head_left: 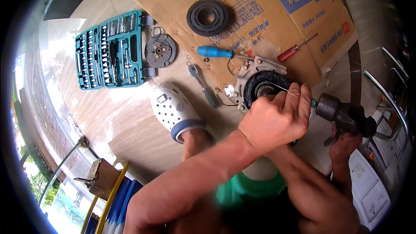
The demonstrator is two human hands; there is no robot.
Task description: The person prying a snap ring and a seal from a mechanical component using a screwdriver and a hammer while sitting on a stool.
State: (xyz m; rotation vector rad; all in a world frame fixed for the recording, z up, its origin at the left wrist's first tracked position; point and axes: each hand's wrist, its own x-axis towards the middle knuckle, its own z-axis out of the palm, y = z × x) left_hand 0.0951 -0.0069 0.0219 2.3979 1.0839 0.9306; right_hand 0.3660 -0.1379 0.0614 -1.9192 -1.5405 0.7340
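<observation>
My left hand is closed round a screwdriver; its thin shaft points at the black ring in a round metal housing. The driver's green handle end sticks out past my fingers on the right. My right hand grips a hammer, whose dark head is close to that handle end. Part of the ring and housing is hidden beneath my left hand. A blue-handled screwdriver lies with its shaft against the housing's far left side.
Flattened cardboard carries a black grooved pulley and a red screwdriver. Left of it are a round metal plate, a ratchet and an open teal socket set. My left clog stands nearby; metal tubing is at right.
</observation>
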